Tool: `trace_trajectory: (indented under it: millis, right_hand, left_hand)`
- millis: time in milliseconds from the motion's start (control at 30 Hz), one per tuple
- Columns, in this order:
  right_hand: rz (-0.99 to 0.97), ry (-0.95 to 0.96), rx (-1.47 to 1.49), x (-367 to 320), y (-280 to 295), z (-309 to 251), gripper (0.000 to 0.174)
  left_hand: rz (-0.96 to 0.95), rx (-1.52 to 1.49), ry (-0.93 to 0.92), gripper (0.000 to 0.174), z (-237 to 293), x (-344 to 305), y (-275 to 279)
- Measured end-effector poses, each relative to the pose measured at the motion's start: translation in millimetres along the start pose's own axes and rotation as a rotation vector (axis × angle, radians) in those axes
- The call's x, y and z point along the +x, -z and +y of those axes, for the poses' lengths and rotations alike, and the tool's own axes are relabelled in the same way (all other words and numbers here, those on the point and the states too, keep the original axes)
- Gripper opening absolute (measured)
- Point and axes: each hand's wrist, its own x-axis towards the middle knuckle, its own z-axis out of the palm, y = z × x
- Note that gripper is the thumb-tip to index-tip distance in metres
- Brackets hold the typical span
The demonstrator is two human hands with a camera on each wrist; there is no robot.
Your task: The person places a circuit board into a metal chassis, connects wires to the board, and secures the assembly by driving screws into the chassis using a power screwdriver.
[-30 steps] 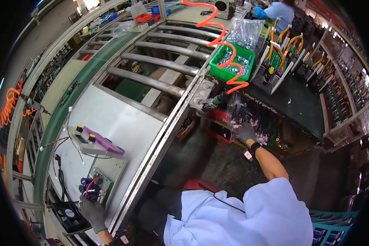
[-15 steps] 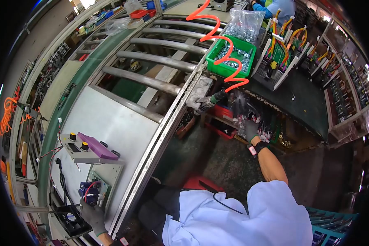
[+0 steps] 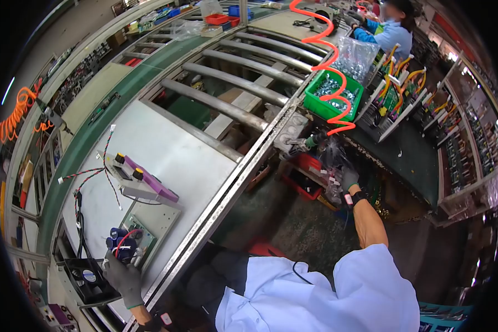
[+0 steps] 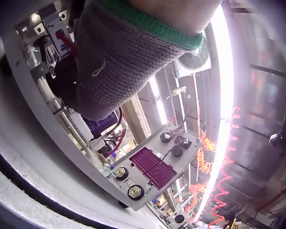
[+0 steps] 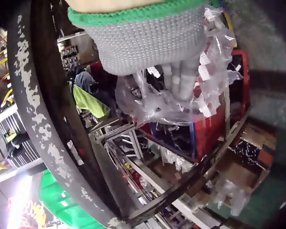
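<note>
My left hand, in a grey glove, lies against the near end of an opened electronic unit, between its black fan and the blue cylindrical parts with a red wire. In the left wrist view, the glove hides its fingertips, so I cannot tell whether they grip. The unit's control panel has yellow-topped knobs and a purple strip. Below the dark bench at right, my right hand, also gloved, grips a clear plastic bag of small white-tagged parts; its fingers curl against the plastic.
Metal rollers continue beyond the white work surface. A green bin of metal parts stands by a coiled orange hose. Upright boards with yellow wires stand on the bench. Red bins sit beneath. Another person works farther back.
My right hand has come up slightly out of the parts, with the bag bunched at its fingers. The left hand stays at the unit; the head view has shifted.
</note>
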Motion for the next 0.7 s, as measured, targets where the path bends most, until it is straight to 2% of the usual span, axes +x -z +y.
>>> trace_trajectory:
  millis: [100,133,233,300,367,400,433,500,533,567,600,667,700]
  right_hand:
    - [0.61,-0.044,-0.209,-52.4,-66.9,-65.5,0.027]
    - [0.714,0.049,-0.378,-60.5,-72.0,-73.9,0.02]
    - [0.811,0.413,-0.698,-110.4,-94.7,-122.3,0.02]
    - [0.83,0.667,-0.796,-125.5,-92.0,-153.8,0.018]
    - [0.879,0.849,-0.825,-145.1,-108.8,-203.3,0.015]
    - [0.846,0.984,-0.916,-161.4,-125.9,-237.5,0.016]
    - [0.832,1.072,-1.149,-180.1,-145.1,-272.1,0.017]
    - [0.643,1.257,-0.978,-205.1,-192.1,-319.3,0.015]
    - [0.432,1.181,-0.62,-208.5,-214.7,-329.3,0.013]
    - [0.369,1.1,-0.546,-211.4,-228.7,-335.4,0.012]
    - [0.161,0.852,-0.404,-216.7,-241.2,-342.9,0.009]
    - [-0.108,0.631,-0.342,-222.5,-291.7,-355.7,0.01]
    - [-0.164,0.667,-0.401,-237.4,-330.4,-359.2,0.012]
  left_hand:
    - [-0.021,-0.029,0.01,0.071,0.9,0.1,1.3]
    - [-0.014,-0.025,0.009,0.072,0.0,-0.2,-0.1]
    - [-0.001,-0.039,-0.001,0.076,-4.4,-2.3,-4.4]
    - [0.0,-0.083,-0.008,0.077,-7.5,-3.2,-7.3]
    - [0.115,-0.125,-0.098,0.077,-6.6,-5.0,-10.1]
    - [0.176,-0.138,-0.132,0.077,-5.4,-6.3,-6.4]
    - [0.184,-0.094,-0.102,0.073,4.0,-11.0,7.7]
    - [0.317,-0.137,-0.117,0.068,11.3,-16.9,23.5]
    - [0.362,-0.204,-0.122,0.066,16.1,-21.1,32.0]
    - [0.41,-0.272,-0.127,0.064,22.2,-26.5,40.9]
    - [0.376,-0.386,-0.144,0.063,30.6,-32.6,57.6]
    - [0.319,-0.612,-0.205,0.06,42.8,-41.3,73.2]
    - [0.293,-0.722,-0.253,0.058,45.6,-44.1,71.4]
